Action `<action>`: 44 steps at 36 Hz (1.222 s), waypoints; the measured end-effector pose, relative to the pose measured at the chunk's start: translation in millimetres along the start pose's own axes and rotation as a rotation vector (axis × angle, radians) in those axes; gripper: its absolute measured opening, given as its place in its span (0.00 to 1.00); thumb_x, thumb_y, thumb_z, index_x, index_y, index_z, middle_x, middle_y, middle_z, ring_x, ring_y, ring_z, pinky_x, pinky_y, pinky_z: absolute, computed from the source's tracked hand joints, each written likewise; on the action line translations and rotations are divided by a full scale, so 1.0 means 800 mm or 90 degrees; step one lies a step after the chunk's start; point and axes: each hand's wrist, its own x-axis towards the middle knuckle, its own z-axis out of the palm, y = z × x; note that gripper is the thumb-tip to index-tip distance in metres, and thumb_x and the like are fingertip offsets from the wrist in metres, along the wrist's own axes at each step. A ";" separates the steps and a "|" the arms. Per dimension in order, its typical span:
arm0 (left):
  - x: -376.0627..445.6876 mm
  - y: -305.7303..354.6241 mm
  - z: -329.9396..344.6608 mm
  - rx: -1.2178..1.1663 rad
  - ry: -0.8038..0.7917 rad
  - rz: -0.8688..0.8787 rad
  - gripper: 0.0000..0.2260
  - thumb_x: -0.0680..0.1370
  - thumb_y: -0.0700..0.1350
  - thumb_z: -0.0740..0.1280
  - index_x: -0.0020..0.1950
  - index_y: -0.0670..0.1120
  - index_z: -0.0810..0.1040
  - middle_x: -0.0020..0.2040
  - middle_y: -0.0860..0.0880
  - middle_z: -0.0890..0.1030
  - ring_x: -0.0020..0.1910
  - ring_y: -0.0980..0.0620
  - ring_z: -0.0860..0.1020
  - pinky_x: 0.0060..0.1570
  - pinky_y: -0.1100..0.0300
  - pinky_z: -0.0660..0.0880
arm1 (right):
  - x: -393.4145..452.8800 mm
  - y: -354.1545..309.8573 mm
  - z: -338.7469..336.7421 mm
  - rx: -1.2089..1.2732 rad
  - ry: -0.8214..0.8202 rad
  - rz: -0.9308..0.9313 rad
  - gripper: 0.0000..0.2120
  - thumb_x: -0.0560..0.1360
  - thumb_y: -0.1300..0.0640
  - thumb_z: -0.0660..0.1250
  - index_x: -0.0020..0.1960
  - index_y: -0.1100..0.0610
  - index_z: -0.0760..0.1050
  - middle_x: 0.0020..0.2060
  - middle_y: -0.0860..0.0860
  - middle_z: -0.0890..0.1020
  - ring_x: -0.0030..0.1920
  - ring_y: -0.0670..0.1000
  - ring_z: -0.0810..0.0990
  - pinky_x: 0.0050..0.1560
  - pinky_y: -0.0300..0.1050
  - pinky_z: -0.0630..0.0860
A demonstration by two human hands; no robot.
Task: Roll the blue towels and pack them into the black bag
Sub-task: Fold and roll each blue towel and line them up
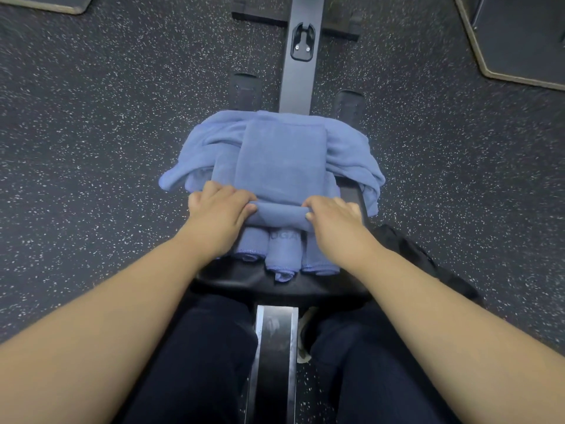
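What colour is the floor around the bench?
Dark grey with white speckles, seen in the head view: floor.

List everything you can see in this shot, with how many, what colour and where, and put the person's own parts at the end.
Folded towel: one, blue, on top of the pile, near end being rolled.
Rolled towels: three, blue, side by side on the bench just below the hands.
Loose towels: count unclear, blue, heaped under the folded one.
Bench pad: one, black, under the towels.
Metal beam: one, dark grey, running away past the towels.
Black bag: one, on the floor to the right, partly hidden.
Floor: dark, white-speckled.
Legs: two, dark trousers, astride the bench.
Left hand: grips the roll's left end.
Right hand: grips its right end.
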 end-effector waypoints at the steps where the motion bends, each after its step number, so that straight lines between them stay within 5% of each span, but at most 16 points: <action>1: 0.000 0.003 -0.001 0.010 -0.003 0.000 0.14 0.83 0.53 0.53 0.61 0.53 0.75 0.56 0.49 0.76 0.60 0.46 0.64 0.47 0.55 0.53 | -0.001 -0.001 -0.001 0.002 -0.009 0.010 0.11 0.83 0.56 0.51 0.61 0.54 0.68 0.57 0.51 0.76 0.56 0.55 0.69 0.48 0.47 0.55; 7: 0.002 0.004 0.000 0.033 0.005 -0.037 0.15 0.82 0.55 0.54 0.58 0.53 0.77 0.54 0.48 0.71 0.59 0.45 0.64 0.54 0.52 0.57 | -0.005 -0.010 -0.001 -0.027 -0.006 0.043 0.12 0.83 0.55 0.49 0.62 0.54 0.68 0.58 0.51 0.73 0.58 0.55 0.65 0.48 0.48 0.56; 13: 0.003 0.001 -0.001 -0.024 0.142 -0.002 0.06 0.77 0.47 0.66 0.50 0.45 0.77 0.50 0.42 0.73 0.52 0.42 0.68 0.47 0.50 0.58 | 0.002 -0.014 0.001 -0.068 0.051 0.070 0.14 0.83 0.53 0.51 0.62 0.56 0.71 0.58 0.54 0.69 0.60 0.57 0.64 0.51 0.48 0.59; 16: 0.004 0.001 0.002 -0.031 0.175 0.093 0.06 0.72 0.40 0.61 0.41 0.47 0.78 0.43 0.44 0.74 0.45 0.48 0.64 0.42 0.52 0.56 | 0.005 -0.015 0.003 -0.055 0.083 0.071 0.10 0.82 0.56 0.55 0.58 0.57 0.72 0.56 0.55 0.70 0.57 0.57 0.66 0.50 0.48 0.60; 18: 0.004 0.004 0.004 -0.032 0.163 0.117 0.11 0.70 0.41 0.56 0.39 0.49 0.78 0.42 0.46 0.75 0.44 0.48 0.64 0.41 0.52 0.55 | 0.006 -0.016 0.003 -0.012 0.149 0.025 0.06 0.77 0.66 0.62 0.51 0.59 0.74 0.50 0.56 0.73 0.50 0.58 0.70 0.45 0.44 0.60; 20: 0.003 0.007 0.005 -0.028 0.148 0.116 0.12 0.69 0.45 0.54 0.40 0.48 0.78 0.42 0.45 0.76 0.44 0.47 0.64 0.42 0.53 0.56 | 0.006 -0.020 0.002 0.042 0.164 -0.004 0.13 0.68 0.75 0.62 0.47 0.61 0.73 0.46 0.58 0.73 0.46 0.59 0.71 0.41 0.43 0.56; 24: 0.001 0.007 0.007 -0.024 0.124 0.101 0.13 0.69 0.52 0.56 0.42 0.47 0.77 0.44 0.46 0.75 0.47 0.49 0.64 0.43 0.59 0.48 | 0.007 -0.027 0.008 0.064 0.158 -0.005 0.13 0.67 0.77 0.59 0.46 0.63 0.72 0.47 0.61 0.72 0.47 0.59 0.70 0.42 0.48 0.62; 30: 0.003 0.004 0.011 0.009 0.119 0.111 0.16 0.67 0.56 0.71 0.45 0.46 0.75 0.47 0.44 0.74 0.48 0.49 0.63 0.43 0.55 0.53 | 0.010 -0.027 0.023 0.053 0.235 -0.017 0.13 0.63 0.59 0.53 0.42 0.61 0.73 0.40 0.58 0.75 0.39 0.59 0.74 0.38 0.45 0.70; 33: 0.005 0.002 0.015 0.020 0.117 0.109 0.17 0.66 0.50 0.78 0.47 0.45 0.75 0.48 0.44 0.75 0.50 0.48 0.63 0.44 0.54 0.55 | 0.010 -0.024 0.026 0.022 0.244 -0.009 0.11 0.60 0.61 0.63 0.43 0.61 0.73 0.40 0.57 0.75 0.40 0.59 0.74 0.40 0.46 0.68; 38: 0.008 0.001 0.019 0.010 0.133 0.093 0.16 0.68 0.48 0.77 0.50 0.44 0.77 0.50 0.43 0.76 0.53 0.48 0.63 0.48 0.52 0.56 | 0.016 -0.017 0.030 -0.035 0.265 -0.035 0.14 0.62 0.64 0.73 0.45 0.62 0.75 0.41 0.58 0.77 0.41 0.60 0.76 0.44 0.46 0.62; 44: 0.011 0.001 0.020 0.020 0.170 0.108 0.11 0.71 0.50 0.69 0.49 0.45 0.77 0.49 0.44 0.77 0.53 0.49 0.64 0.47 0.53 0.55 | 0.019 -0.013 0.031 -0.041 0.286 -0.052 0.07 0.69 0.63 0.69 0.46 0.60 0.75 0.43 0.57 0.77 0.43 0.60 0.76 0.43 0.49 0.70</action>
